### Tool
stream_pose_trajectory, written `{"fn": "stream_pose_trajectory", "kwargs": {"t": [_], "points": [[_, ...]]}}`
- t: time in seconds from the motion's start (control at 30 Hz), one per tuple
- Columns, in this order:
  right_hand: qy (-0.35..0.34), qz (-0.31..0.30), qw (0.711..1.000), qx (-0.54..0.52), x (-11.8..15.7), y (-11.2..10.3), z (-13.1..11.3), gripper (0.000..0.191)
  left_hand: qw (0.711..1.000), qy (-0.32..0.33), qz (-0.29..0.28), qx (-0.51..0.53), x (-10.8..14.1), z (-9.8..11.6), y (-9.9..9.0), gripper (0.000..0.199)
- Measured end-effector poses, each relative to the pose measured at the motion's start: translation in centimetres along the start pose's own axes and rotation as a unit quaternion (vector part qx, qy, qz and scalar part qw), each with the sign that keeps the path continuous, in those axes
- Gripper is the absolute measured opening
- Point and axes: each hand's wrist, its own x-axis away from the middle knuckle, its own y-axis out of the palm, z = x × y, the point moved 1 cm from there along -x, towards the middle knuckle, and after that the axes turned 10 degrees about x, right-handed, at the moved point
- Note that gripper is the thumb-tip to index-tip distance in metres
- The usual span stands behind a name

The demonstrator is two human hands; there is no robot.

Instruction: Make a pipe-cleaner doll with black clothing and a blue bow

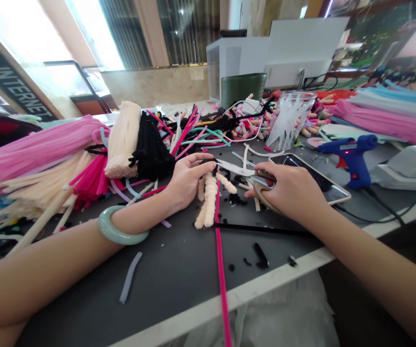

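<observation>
A cream pipe-cleaner figure [211, 200] with a black top hangs from the closed fingers of my left hand [189, 179], its legs pointing down over the grey table. My right hand [289, 190] is wrapped round the handles of a pair of scissors [237, 168]. The blades reach left to the figure's black top, beside my left fingertips. A long pink pipe cleaner [221, 274] runs from beside the figure down over the table edge. A black strip [262, 229] lies to the right of its legs.
Bundles of pink [38, 144], cream [124, 140] and black pipe cleaners [153, 149] lie at the left. On the right are a phone [325, 185], a blue glue gun [356, 156] with a cable, and a jar of glue sticks [289, 120]. Black scraps [261, 255] dot the front.
</observation>
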Motion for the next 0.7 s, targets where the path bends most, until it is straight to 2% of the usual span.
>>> {"fn": "stream_pose_trajectory", "kwargs": {"t": [0.43,0.7], "points": [[-0.002,0.003,1.000,0.010,0.01,0.15,0.05,0.027,1.000,-0.008,0.001,-0.009,0.13,-0.02,0.07,0.035],[0.010,0.010,1.000,0.016,0.02,0.02,0.07,0.029,0.999,-0.039,0.021,0.016,0.34,0.33,0.65,0.016]]}}
